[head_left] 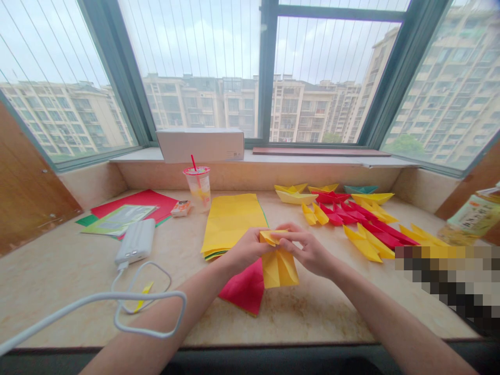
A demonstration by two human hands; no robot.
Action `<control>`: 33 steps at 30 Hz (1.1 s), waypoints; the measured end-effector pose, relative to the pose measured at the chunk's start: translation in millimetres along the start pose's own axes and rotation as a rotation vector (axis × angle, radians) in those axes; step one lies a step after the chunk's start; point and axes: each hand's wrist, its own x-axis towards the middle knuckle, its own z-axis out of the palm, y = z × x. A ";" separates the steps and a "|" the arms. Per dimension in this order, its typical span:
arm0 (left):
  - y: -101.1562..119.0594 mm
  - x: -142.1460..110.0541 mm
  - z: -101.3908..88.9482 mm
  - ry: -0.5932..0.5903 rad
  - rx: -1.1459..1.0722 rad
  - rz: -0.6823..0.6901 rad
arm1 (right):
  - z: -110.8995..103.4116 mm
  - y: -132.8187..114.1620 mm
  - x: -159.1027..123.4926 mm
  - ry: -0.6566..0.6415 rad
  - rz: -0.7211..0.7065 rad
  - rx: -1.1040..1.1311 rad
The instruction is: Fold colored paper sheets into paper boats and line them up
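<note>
Near the middle of the counter, a creased yellow sheet of folding paper (279, 268) is held up between both hands, its top edge folded over. My left hand (250, 249) grips its upper left side, fingers closed on it. With thumb and fingers, my right hand (308, 250) pinches the upper right part of the same sheet. Below and behind it lies a red sheet of paper (246, 289), partly covered by my left forearm. Beyond my left hand rests a stack of yellow paper (234, 219) with green edges showing beneath.
Several folded paper boats, such as a yellow one (367, 242) and a red one (330, 197), stand at the right. A drink cup (198, 190) with a straw, a small box (180, 208), red paper (136, 200) and a corded power bank (136, 240) are at the left. A bottle (472, 216) stands far right.
</note>
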 end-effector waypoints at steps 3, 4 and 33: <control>2.3 -3.2 3.5 -0.067 -0.045 -0.019 | 0.3 6.8 1.2 0.096 0.008 -0.002; 2.4 -3.8 4.3 -0.089 -0.067 -0.031 | 0.3 9.2 1.5 0.133 0.008 -0.005; -4.2 4.9 -3.5 0.236 0.042 0.083 | 5.0 14.4 0.0 0.175 0.136 0.107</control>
